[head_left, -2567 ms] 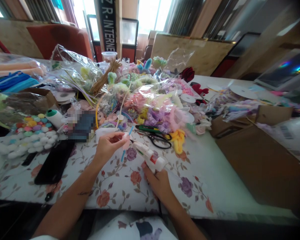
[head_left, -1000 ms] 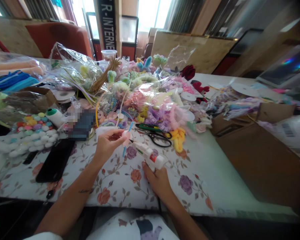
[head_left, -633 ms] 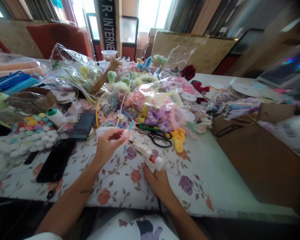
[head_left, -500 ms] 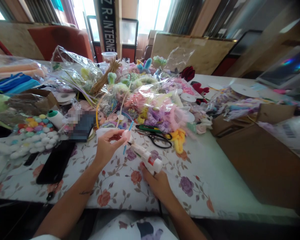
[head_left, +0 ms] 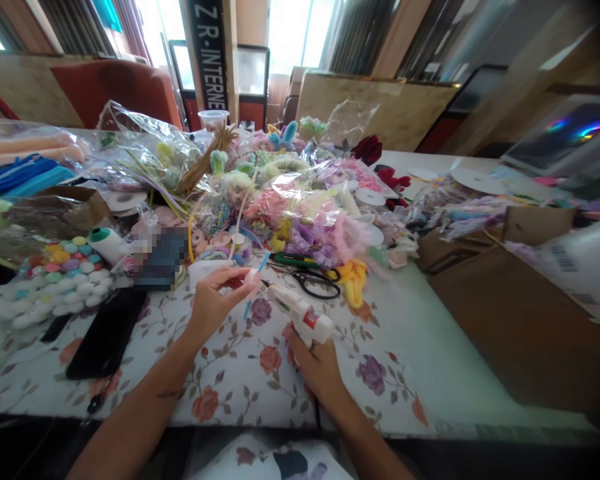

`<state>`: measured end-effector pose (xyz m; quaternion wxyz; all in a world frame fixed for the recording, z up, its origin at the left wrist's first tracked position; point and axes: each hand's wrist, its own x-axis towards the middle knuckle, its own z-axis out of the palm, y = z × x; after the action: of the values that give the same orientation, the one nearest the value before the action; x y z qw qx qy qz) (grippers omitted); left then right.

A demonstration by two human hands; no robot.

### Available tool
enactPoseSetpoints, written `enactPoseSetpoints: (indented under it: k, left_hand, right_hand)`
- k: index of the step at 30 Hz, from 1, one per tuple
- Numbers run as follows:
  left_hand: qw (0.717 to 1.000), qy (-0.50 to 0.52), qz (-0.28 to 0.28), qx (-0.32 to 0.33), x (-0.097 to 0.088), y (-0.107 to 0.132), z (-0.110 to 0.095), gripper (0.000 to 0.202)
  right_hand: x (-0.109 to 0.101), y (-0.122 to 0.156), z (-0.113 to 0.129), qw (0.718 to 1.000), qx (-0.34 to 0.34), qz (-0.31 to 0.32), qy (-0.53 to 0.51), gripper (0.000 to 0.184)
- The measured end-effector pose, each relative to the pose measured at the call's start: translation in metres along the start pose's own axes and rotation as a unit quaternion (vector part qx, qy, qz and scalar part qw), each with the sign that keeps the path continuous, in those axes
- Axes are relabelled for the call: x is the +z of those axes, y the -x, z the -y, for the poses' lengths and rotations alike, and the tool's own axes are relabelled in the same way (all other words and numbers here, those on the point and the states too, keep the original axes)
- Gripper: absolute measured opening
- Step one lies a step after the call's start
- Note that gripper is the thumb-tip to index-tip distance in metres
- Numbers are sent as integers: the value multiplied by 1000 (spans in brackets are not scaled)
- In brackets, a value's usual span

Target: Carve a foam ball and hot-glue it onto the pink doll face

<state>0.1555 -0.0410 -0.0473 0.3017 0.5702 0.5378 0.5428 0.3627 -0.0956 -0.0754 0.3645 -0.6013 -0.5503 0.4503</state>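
My left hand (head_left: 216, 297) pinches a small pale pink piece (head_left: 253, 280) between thumb and fingers, above the flowered tablecloth. A thin light blue strip (head_left: 264, 261) sticks out above and below that piece; how the two are joined is hidden. In my right hand (head_left: 320, 370) is a white hot glue gun (head_left: 296, 307), its dark nozzle pointing at the pink piece from the right. Whether the nozzle touches it, I cannot tell. Just beyond lie black-handled scissors (head_left: 316, 283) and a green cutter (head_left: 293, 259).
A heap of wrapped craft supplies (head_left: 300, 200) spans the table's back. Left are pompoms (head_left: 80, 280), a thread spool (head_left: 107, 245) and a black phone (head_left: 105, 337). A yellow fuzzy piece (head_left: 353, 281) lies beyond the gun. A cardboard box (head_left: 525, 320) stands at right.
The glue gun has shifted slightly right, and the pink piece has turned a little in my left fingers. The whole view has tilted slightly. Both grips stay the same.
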Motion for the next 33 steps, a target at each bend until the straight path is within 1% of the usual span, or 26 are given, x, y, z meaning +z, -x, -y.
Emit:
enactPoseSetpoints:
  k: [4, 14, 23, 29, 33]
  left_hand:
    - [1000, 0, 1, 1, 0, 1, -1, 30]
    - [1000, 4, -21, -8, 1, 0, -10, 29]
    - [1000, 13, -27, 2, 1, -1, -9, 29]
    - [999, 13, -31, 7, 1, 0, -8, 28]
    - [999, 14, -37, 7, 1, 0, -7, 27]
  right_hand:
    - [1, 0, -2, 1000, 1, -1, 4, 39]
    - [1, 0, -4, 999, -12, 12, 30, 39]
    - [1, 2, -4, 999, -2, 9, 45, 40]
    - [4, 2, -15, 998, -10, 7, 55, 40]
    - [4, 2, -20, 998, 6, 15, 64, 41]
